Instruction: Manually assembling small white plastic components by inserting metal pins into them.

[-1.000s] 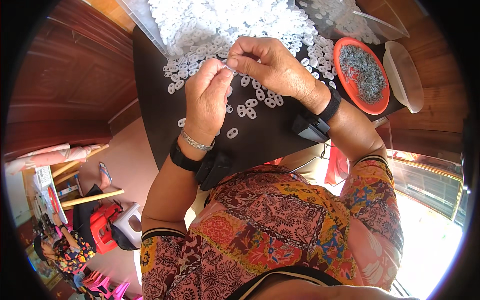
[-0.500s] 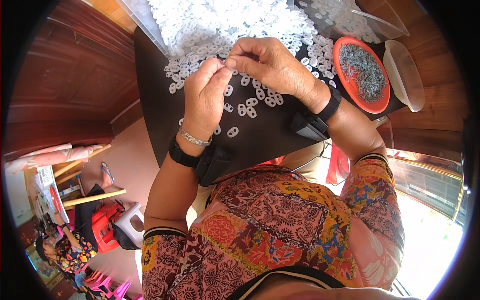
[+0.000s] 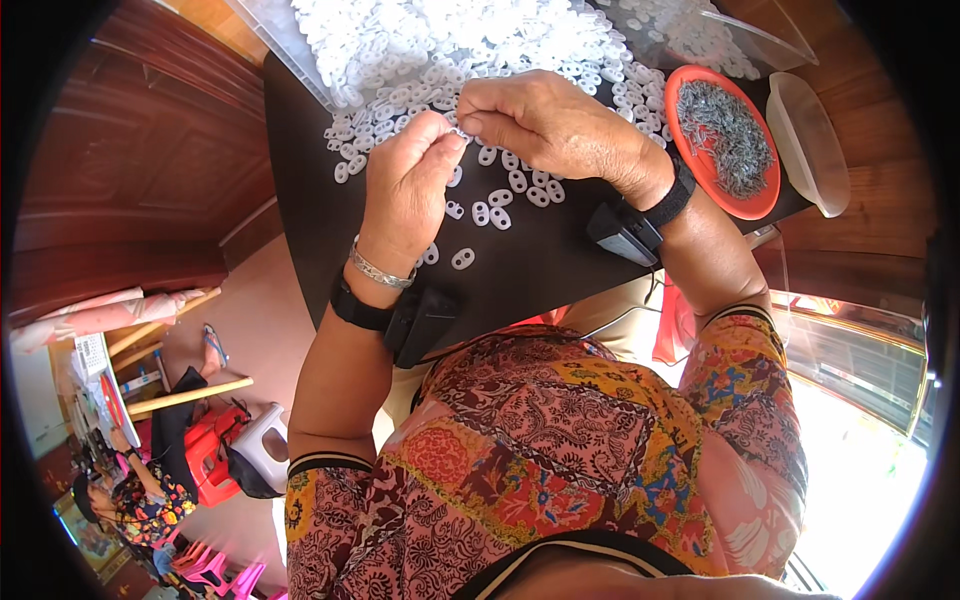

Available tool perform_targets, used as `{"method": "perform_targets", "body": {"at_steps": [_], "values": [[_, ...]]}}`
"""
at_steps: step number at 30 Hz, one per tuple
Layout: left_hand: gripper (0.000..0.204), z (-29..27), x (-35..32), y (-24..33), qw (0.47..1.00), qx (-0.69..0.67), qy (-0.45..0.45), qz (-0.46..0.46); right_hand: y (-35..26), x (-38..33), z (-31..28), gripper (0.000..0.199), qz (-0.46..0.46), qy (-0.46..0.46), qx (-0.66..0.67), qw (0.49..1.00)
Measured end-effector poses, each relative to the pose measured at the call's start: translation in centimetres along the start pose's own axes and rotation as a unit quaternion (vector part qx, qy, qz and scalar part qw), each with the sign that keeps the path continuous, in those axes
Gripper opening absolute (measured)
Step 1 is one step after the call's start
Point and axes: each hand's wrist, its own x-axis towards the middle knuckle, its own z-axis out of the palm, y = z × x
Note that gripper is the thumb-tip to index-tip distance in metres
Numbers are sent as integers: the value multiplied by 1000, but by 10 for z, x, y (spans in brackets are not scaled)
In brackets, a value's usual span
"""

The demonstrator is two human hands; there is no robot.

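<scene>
My left hand [image 3: 412,180] pinches a small white oval piece [image 3: 459,133] between thumb and fingertips, above the dark table. Only an edge of that piece shows. Right against it, my right hand [image 3: 555,125] has its thumb and forefinger pressed together; whatever sits between them is hidden. Beneath and around both hands lie several loose white oval pieces [image 3: 480,213] with two holes each. A large heap of the same white pieces [image 3: 460,45] spreads beyond my hands.
An orange-red oval tray [image 3: 686,165] of small grey metal parts [image 3: 735,130] stands at the right. Next to it is a translucent plastic tub [image 3: 812,150]. A clear bin wall [image 3: 285,50] rises at the far left. Behind, at lower left, another person [image 3: 145,500] sits near stools.
My hands have drawn slightly apart at the fingertips, so the white piece's edge now shows between them. The whole view has shifted a little.
</scene>
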Motion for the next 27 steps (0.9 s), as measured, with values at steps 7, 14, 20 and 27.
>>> {"method": "perform_targets", "body": {"at_steps": [7,14,20,27], "values": [[18,-2,-1,-4,999,-22,-27,31,1,-1,8,13,-62,28,-15,998],[19,-4,0,2,999,-24,-8,34,-5,0,0,19,1,-12,18,1000],[17,-9,2,-3,999,-49,15,-5,-10,5,-7,13,37,86,178,980],[17,-15,4,2,989,-123,77,9,1,6,-5,12,28,104,108,988]]}}
